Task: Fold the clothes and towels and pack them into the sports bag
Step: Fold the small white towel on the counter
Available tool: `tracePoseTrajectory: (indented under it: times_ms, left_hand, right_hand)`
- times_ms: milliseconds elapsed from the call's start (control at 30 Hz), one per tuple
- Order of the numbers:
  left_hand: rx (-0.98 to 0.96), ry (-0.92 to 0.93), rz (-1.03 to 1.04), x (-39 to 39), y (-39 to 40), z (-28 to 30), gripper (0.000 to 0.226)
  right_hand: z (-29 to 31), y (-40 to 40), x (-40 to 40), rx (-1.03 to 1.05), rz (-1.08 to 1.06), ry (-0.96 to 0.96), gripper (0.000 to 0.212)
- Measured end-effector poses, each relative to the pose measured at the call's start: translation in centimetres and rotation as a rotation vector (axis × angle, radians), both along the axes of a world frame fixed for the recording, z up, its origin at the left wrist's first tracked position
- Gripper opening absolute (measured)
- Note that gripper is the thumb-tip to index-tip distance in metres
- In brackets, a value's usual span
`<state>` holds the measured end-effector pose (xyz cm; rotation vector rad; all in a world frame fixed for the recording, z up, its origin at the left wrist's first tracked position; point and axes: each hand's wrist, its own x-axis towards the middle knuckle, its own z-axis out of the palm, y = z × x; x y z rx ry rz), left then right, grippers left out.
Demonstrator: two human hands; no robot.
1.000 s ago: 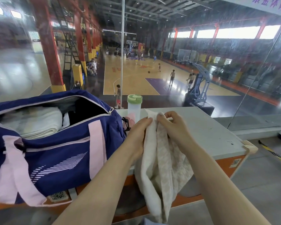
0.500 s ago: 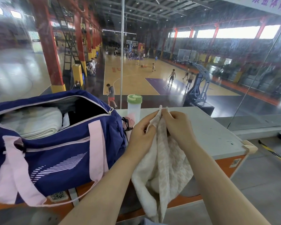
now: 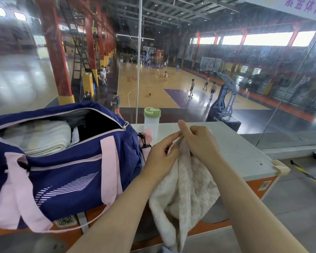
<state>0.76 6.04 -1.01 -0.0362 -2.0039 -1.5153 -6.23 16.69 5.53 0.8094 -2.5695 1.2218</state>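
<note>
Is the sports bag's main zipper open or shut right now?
Open: the sports bag gapes along its top, showing a folded white towel inside.

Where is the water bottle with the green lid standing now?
In the head view, the bottle stands on the grey table top just right of the blue sports bag, behind the left hand, near the glass wall.

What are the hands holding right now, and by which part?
Both the left hand and right hand pinch the cream towel at its top edge, close together; the rest hangs down past the counter's front.
</note>
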Motion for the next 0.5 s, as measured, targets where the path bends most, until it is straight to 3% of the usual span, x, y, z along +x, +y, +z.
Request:
tracePoseTrajectory:
  times_ms: [200,300,500]
  left_hand:
    - [-0.073,-0.090,-0.010,0.0,0.6,-0.3,0.049]
    - [-0.131,-0.208,-0.011,0.2,0.6,-0.5,0.038]
    - [-0.249,-0.420,-0.047,1.9,1.0,0.0,0.015]
  right_hand:
    - [1.1,0.3,-1.7,-0.066,-0.079,-0.046,0.058]
    - [2.4,0.6,-3.0,-0.230,-0.131,-0.219,0.056]
    - [6.1,3.8,-5.7,-0.645,-0.215,-0.519,0.027]
